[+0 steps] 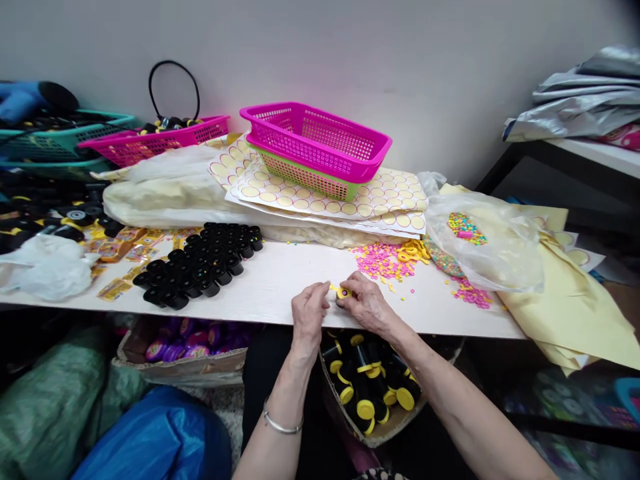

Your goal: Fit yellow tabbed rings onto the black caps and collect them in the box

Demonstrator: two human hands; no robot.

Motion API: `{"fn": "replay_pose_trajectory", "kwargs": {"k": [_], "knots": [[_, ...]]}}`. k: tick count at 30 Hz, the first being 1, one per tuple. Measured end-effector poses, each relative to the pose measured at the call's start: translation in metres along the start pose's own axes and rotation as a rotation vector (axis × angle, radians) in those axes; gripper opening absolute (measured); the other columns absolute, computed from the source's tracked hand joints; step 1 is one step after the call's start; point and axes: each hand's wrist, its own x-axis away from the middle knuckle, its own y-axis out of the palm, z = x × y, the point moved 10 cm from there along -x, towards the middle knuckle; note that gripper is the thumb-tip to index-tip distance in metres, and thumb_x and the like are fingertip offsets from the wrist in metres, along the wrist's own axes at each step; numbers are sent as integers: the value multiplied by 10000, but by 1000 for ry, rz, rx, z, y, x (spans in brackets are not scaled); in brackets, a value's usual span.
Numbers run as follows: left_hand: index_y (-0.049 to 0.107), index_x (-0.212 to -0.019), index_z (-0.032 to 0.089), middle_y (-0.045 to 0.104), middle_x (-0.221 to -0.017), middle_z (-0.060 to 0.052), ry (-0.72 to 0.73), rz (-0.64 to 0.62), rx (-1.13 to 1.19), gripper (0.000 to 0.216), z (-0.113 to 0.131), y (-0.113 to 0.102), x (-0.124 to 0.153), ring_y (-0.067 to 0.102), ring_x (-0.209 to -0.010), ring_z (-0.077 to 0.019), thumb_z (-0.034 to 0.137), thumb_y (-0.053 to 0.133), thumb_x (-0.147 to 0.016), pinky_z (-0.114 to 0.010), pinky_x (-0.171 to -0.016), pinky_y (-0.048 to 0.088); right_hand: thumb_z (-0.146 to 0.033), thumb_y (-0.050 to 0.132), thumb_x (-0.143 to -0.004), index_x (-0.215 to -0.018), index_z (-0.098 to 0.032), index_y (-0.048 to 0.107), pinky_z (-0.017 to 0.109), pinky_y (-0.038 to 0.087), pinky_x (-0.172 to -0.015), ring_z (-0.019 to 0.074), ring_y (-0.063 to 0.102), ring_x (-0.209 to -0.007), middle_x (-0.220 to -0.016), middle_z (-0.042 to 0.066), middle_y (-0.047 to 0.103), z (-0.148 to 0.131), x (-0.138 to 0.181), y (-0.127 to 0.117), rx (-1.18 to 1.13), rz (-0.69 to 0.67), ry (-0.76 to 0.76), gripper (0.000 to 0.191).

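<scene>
Near the front edge of the white table, my right hand [367, 303] pinches a small round black container with a yellow ring-like top [343, 293]. Beside it my left hand [309, 312] is closed, fingertips pressed together close to a small yellow bit; whether it grips that bit I cannot tell. Behind my right hand lies a pile of tiny pink and yellow pieces [383, 261], with curved yellow parts [414, 251] at its right. Rows of black containers [200, 263] stand left of my hands. Below sits a cardboard box of black containers with yellow lids [367, 380].
A pink basket [320, 143] inside a green one rests on sheets of round stickers [385, 197]. A clear plastic bag [493, 247] with coloured beads lies right. Left are another pink basket [160, 143], a white bag [47, 270] and a lower box of purple items [185, 343].
</scene>
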Motion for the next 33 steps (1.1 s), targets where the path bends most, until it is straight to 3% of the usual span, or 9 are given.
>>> {"fn": "replay_pose_trajectory", "kwargs": {"k": [4,8,12,17,24,33], "knots": [[598,-604,105,480,-474,35,-108,-41,110,351,-7,20,-6,409,-446,-64,443,688,-580,-183,-427,309,-187,693,-566,-728,-181,674,233,380,-561,97,473,-609,-696,-25,522,32,2,0,-361,140,167,163],[513,-478,120,415,-406,58,-107,7,39,397,-8,22,-8,367,-409,-50,457,716,-535,-173,-390,261,-277,756,-497,-820,-156,683,204,338,-415,71,446,-463,-612,-26,577,59,13,19,-761,174,418,353],[575,-522,108,439,-385,56,-111,44,-17,380,-5,18,-5,357,-374,-49,462,713,-540,-177,-371,251,-411,716,-566,-808,-129,660,171,338,-339,52,438,-384,-562,-7,591,60,20,32,-991,188,548,376],[628,-588,96,478,-383,44,-154,32,-48,366,-4,19,-5,375,-345,-55,452,703,-555,-180,-366,265,-480,658,-616,-659,-122,591,152,331,-271,53,426,-315,-467,-10,550,65,20,34,-965,253,622,366],[598,-580,111,459,-409,47,-110,36,-68,378,-4,20,-2,375,-382,-63,482,661,-601,-190,-388,294,-469,623,-655,-681,-140,568,157,388,-291,69,469,-310,-443,-18,549,63,20,38,-929,201,633,334],[387,-418,172,337,-409,55,46,145,-275,429,15,20,-8,307,-437,-70,451,621,-644,-201,-412,249,-424,605,-663,-663,-175,491,232,441,-313,136,524,-324,-411,-35,516,57,15,29,-856,165,671,274]]}}
